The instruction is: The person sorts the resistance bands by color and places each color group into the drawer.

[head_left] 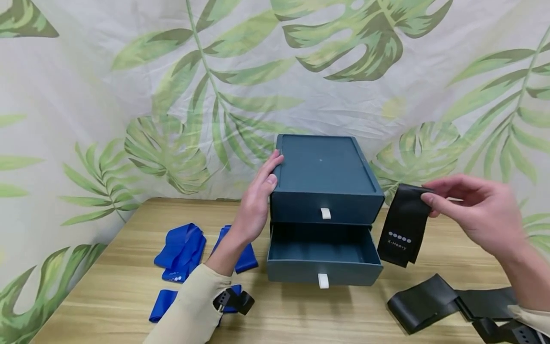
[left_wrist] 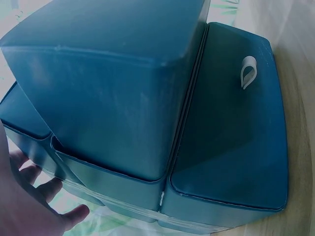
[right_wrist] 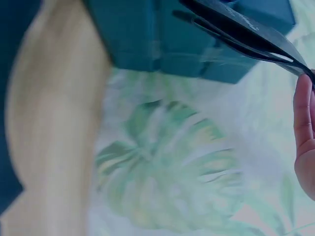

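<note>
A dark blue-green two-drawer organizer (head_left: 320, 165) stands on the table, its lower drawer (head_left: 296, 272) pulled out and its upper drawer (head_left: 296, 208) pushed in. My left hand (head_left: 253, 208) rests against the organizer's left side, fingers extended; the left wrist view shows those fingers (left_wrist: 49, 189) spread beside its wall. To the right, my right hand (head_left: 481, 210) pinches the top of a folded black resistance band (head_left: 399, 229) between thumb and fingers. The band hangs in the air beside the open drawer, with "X-Heavy" and a row of dots printed on it.
Folded blue bands (head_left: 182, 248) lie on the table at the left, partly hidden by my left forearm. More black band (head_left: 423, 306) lies at the front right. A leaf-print cloth (head_left: 240, 95) hangs behind the wooden table (head_left: 129, 267).
</note>
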Action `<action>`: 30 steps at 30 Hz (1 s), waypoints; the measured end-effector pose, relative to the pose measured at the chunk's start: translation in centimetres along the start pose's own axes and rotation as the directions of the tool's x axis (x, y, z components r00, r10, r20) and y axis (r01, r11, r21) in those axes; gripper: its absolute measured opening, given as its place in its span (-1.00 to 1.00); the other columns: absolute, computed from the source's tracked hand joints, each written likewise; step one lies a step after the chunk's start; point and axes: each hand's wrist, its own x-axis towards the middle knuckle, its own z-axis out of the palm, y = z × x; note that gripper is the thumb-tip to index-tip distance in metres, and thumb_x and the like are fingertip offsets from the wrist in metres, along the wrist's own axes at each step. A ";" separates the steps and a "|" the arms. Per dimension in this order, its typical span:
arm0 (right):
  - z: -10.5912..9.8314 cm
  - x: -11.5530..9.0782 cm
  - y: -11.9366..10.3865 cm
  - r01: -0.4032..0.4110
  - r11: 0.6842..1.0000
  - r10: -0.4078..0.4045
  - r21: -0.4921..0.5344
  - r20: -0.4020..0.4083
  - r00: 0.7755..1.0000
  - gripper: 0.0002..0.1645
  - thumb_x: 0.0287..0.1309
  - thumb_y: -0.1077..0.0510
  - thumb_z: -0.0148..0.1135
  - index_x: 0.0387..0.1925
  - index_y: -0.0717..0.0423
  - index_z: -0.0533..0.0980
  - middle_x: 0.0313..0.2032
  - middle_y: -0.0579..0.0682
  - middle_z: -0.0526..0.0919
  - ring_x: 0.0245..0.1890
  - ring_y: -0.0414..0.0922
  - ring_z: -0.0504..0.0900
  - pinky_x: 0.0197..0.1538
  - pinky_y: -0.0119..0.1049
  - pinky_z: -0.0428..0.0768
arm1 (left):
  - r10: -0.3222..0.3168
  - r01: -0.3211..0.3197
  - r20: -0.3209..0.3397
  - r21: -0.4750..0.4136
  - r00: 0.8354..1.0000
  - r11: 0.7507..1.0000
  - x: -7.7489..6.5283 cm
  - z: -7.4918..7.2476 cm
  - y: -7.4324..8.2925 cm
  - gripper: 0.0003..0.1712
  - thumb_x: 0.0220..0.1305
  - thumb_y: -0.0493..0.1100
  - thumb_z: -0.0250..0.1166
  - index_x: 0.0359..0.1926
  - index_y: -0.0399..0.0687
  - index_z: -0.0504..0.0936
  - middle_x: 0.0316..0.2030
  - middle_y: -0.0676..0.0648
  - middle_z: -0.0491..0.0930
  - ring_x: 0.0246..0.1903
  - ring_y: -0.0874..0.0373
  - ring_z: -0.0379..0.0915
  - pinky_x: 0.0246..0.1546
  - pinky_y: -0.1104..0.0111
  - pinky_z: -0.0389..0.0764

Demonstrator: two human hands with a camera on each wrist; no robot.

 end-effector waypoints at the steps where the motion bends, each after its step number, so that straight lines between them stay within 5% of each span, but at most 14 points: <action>1: 0.0 0.2 -0.7 0.024 0.999 -0.024 0.034 -0.018 1.000 -0.74 0.11 0.63 0.35 -0.16 0.44 0.69 -0.29 -0.12 0.84 -0.58 -0.22 0.72 -0.33 -0.53 0.68 | 0.000 0.000 0.000 0.000 1.000 1.000 0.0 0.0 0.0 -0.38 0.73 0.04 -0.22 0.66 0.03 0.20 0.71 0.09 0.01 0.71 0.19 -0.16 0.68 -0.07 -0.02; 10: 0.8 1.6 -5.5 0.183 0.959 -0.174 0.215 -0.064 0.983 -0.74 0.02 0.71 0.31 -0.20 0.60 0.63 -0.28 0.02 0.83 -0.59 -0.19 0.74 -0.33 -0.51 0.71 | -0.001 0.001 0.003 -0.005 1.000 1.000 0.0 -0.1 0.0 -0.38 0.73 0.03 -0.23 0.67 0.03 0.19 0.71 0.09 -0.01 0.71 0.20 -0.19 0.68 -0.06 -0.04; 14: 2.2 1.8 -7.4 0.248 0.959 -0.239 0.139 -0.073 0.968 -0.75 0.01 0.71 0.33 -0.21 0.61 0.64 -0.28 0.02 0.82 -0.56 -0.19 0.76 -0.34 -0.49 0.72 | -0.004 0.004 0.000 -0.002 1.000 1.000 0.0 -0.1 0.1 -0.38 0.73 0.03 -0.23 0.67 0.04 0.19 0.71 0.10 0.00 0.71 0.19 -0.18 0.68 -0.06 -0.04; 21: 6.1 1.9 -8.9 0.334 0.890 -0.328 0.311 -0.071 0.942 -0.71 -0.09 0.76 0.34 -0.23 0.71 0.61 -0.30 0.18 0.82 -0.48 -0.10 0.81 -0.39 -0.34 0.75 | -0.002 0.002 0.002 -0.005 1.000 1.000 0.0 0.0 0.2 -0.37 0.72 0.03 -0.22 0.67 0.03 0.19 0.71 0.10 0.00 0.71 0.18 -0.17 0.68 -0.07 -0.04; 24: 8.1 1.7 -9.6 0.324 0.887 -0.317 0.327 -0.079 0.945 -0.74 -0.07 0.72 0.37 -0.25 0.64 0.65 -0.32 0.18 0.81 -0.49 -0.10 0.79 -0.40 -0.33 0.76 | -0.001 0.001 0.003 -0.006 1.000 1.000 0.0 0.0 0.1 -0.37 0.72 0.03 -0.22 0.67 0.03 0.19 0.71 0.10 0.00 0.71 0.18 -0.17 0.68 -0.07 -0.04; 30: 12.0 1.1 -10.6 0.271 0.942 -0.253 0.199 -0.112 0.961 -0.77 0.03 0.58 0.45 -0.23 0.42 0.72 -0.36 0.05 0.78 -0.50 -0.16 0.76 -0.37 -0.36 0.76 | -0.002 0.002 0.002 -0.006 1.000 1.000 0.0 0.1 0.1 -0.37 0.72 0.04 -0.23 0.67 0.04 0.20 0.71 0.10 0.00 0.71 0.19 -0.16 0.68 -0.08 -0.04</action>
